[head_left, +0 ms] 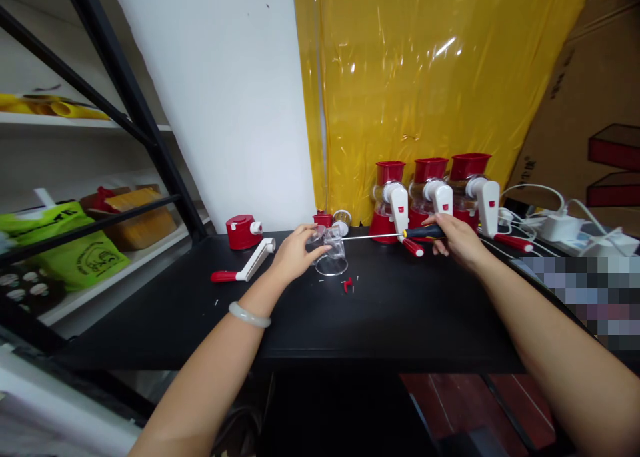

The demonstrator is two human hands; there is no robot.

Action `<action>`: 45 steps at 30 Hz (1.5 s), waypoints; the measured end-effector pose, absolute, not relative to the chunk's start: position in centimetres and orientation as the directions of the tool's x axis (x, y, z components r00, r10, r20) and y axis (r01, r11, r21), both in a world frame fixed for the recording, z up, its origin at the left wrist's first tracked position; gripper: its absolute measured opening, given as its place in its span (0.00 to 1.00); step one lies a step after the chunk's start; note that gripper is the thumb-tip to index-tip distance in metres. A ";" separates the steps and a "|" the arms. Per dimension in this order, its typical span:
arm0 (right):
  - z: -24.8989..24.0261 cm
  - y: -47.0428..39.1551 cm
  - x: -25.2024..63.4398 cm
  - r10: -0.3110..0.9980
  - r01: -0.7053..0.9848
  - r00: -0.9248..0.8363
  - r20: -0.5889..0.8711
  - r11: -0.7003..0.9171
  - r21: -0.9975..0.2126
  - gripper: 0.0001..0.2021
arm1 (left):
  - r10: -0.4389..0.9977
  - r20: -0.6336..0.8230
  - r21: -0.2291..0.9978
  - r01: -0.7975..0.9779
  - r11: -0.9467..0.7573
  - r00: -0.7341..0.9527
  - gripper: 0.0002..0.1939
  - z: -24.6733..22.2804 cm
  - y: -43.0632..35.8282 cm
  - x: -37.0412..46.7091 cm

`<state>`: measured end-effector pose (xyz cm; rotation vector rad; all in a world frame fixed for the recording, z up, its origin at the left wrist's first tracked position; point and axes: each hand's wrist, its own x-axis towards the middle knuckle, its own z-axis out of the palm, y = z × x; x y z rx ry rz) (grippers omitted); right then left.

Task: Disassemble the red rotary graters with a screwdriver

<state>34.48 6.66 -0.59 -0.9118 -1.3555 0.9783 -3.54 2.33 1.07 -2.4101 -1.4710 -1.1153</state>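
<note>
Head view, left hand: your left hand holds the clear plastic body between thumb and fingers.
Right hand: your right hand wraps the screwdriver by its handle, shaft pointing left to the clear plastic body; you cannot tell whether the tip touches.
Nearer you than the left grip: a small red piece on the black tabletop.
Left of that grip: a white crank and a red base.
Behind the right grip: three red-and-white grinders.
</note>
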 end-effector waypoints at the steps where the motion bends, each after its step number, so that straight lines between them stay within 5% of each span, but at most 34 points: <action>1: -0.6 6.6 34.5 0.933 -0.046 -0.020 0.360 0.359 -0.932 0.16 | 0.725 0.636 0.268 0.805 -0.529 0.264 0.20 1.1 2.4 -3.6; 9: 0.4 5.4 34.1 0.941 -0.371 -0.099 0.324 0.267 -0.889 0.16 | 0.719 0.642 0.267 0.801 -0.536 0.266 0.21 0.9 2.4 -3.5; 15: -0.2 6.5 34.3 0.933 -0.167 -0.034 0.357 0.347 -0.923 0.25 | 0.724 0.636 0.273 0.800 -0.535 0.267 0.20 1.0 2.4 -3.5; 18: -0.4 6.8 34.4 0.927 -0.069 -0.021 0.375 0.373 -0.925 0.17 | 0.728 0.632 0.280 0.797 -0.535 0.267 0.19 1.0 2.3 -3.5; 21: -0.1 6.2 34.3 0.928 -0.191 -0.041 0.371 0.357 -0.914 0.10 | 0.734 0.627 0.286 0.799 -0.529 0.261 0.20 1.0 2.3 -3.5; 24: 0.4 5.3 34.3 0.919 -0.299 -0.103 0.380 0.336 -0.893 0.14 | 0.730 0.633 0.282 0.800 -0.529 0.259 0.20 1.0 2.3 -3.5; 34: 0.2 5.8 34.0 0.939 -0.138 -0.071 0.336 0.324 -0.936 0.18 | 0.712 0.648 0.269 0.793 -0.547 0.272 0.19 0.8 2.5 -3.6; 38: 0.1 6.0 34.2 0.948 -0.220 -0.046 0.315 0.298 -0.929 0.10 | 0.717 0.642 0.276 0.790 -0.547 0.271 0.20 0.8 2.5 -3.6; 45: 0.3 5.4 34.6 0.920 -0.295 -0.126 0.370 0.322 -0.900 0.16 | 0.731 0.631 0.291 0.794 -0.534 0.261 0.20 0.9 2.3 -3.5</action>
